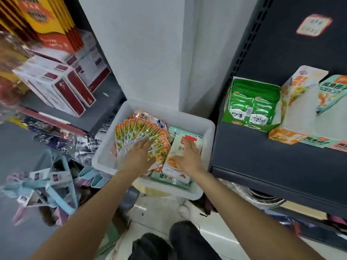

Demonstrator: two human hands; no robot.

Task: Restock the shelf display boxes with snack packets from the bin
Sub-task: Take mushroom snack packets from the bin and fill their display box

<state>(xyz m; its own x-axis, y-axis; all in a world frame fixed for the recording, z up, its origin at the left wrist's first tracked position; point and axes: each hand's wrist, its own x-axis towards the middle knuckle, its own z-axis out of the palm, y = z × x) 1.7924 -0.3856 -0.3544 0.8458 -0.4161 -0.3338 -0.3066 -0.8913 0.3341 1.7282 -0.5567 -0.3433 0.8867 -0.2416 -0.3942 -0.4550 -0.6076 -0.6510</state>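
At nine o'clock, red-and-white boxes [62,87] sit stacked on a dark shelf, with a tangle of pale blue hangers [56,186] below them at about eight o'clock. In the centre stands the white bin [208,126], pushed against a white wall. Inside it, a fan of orange-and-green snack packets [135,132] spreads across the bin's nine o'clock half. The left hand [139,154] lies flat on the lower part of that fan, fingers straight and slightly spread, pressing on the packets rather than gripping; most of the fan shows at the hand's twelve o'clock. Just beside it, at its three o'clock, the right hand [189,156] rests with straight fingers on a larger pale packet [176,147] with a red label, which lies tilted over mint-green packets [165,178] at the bin's six o'clock edge. At three o'clock, on the dark shelf [262,152], a green display box [249,107] holds rows of green packets. Next to it, further right, an orange-and-white display box [293,117] stands open, touching a mint-green display box [330,94] at the frame edge.
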